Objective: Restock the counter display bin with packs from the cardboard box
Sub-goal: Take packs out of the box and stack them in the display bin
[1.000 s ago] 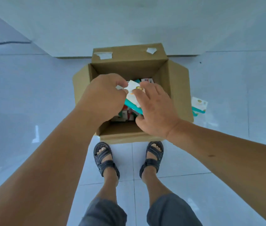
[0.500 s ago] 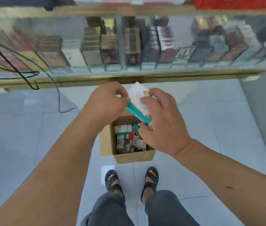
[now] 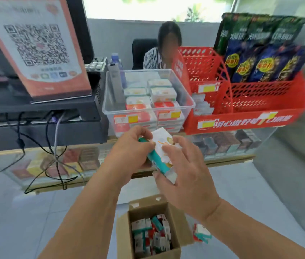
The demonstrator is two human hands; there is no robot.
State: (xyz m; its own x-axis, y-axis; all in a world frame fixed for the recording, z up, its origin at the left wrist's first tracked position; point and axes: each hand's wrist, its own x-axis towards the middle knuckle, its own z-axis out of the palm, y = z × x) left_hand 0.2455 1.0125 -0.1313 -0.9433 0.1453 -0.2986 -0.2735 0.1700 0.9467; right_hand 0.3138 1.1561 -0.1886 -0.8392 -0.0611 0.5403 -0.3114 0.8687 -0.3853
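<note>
Looking just beyond our fingertips, we meet the clear, rigid plastic display bin, filled with stacked packs in white and orange-red, while below our wrists the brown cardboard box sits open on the floor, loose packs jumbled inside. Our left hand pinches the upper teal edge of one pack with curled fingers, and our right hand grips its lower end, thumb underneath, fingers spread over the glossy white face. A slim rectangular carton, it tilts between them.
</note>
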